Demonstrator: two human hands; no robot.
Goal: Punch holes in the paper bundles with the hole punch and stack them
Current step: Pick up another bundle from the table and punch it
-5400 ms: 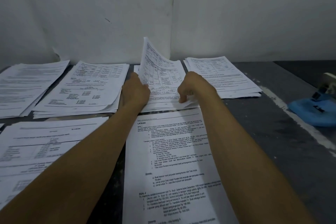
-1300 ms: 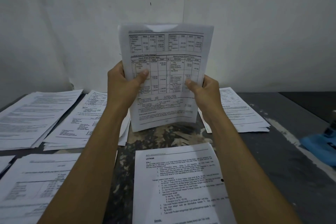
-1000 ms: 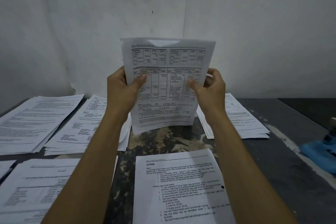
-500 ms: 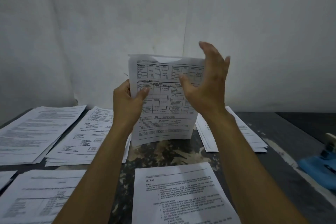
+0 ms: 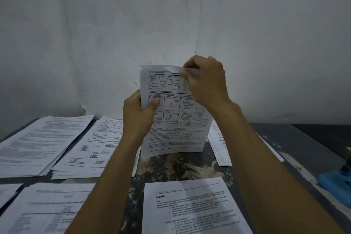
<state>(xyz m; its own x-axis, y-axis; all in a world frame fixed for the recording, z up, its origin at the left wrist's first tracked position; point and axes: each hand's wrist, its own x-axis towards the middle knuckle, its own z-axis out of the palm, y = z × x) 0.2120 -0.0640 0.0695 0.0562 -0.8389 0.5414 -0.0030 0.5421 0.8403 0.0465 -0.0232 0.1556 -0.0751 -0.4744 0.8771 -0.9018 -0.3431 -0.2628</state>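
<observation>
I hold a paper bundle (image 5: pixel 171 119) printed with tables upright above the table. My left hand (image 5: pixel 139 115) grips its left edge, thumb across the front page. My right hand (image 5: pixel 206 80) is at the bundle's top right corner, fingers curled over the top edge and pinching it. The blue hole punch (image 5: pixel 337 184) sits at the far right edge of the view, apart from both hands and partly cut off.
Several paper stacks lie flat on the dark table (image 5: pixel 296 159): two at the back left (image 5: pixel 43 142) (image 5: pixel 98 148), one at the back right (image 5: pixel 220 150) behind my right arm, one headed LATIHAN (image 5: pixel 191 207) in front, another at the near left (image 5: pixel 47 209). A white wall stands close behind.
My right hand left the bundle's right edge, rose open, and now pinches the top right corner. The bundle sits lower in view. Earlier, both hands lifted it from the back middle of the table.
</observation>
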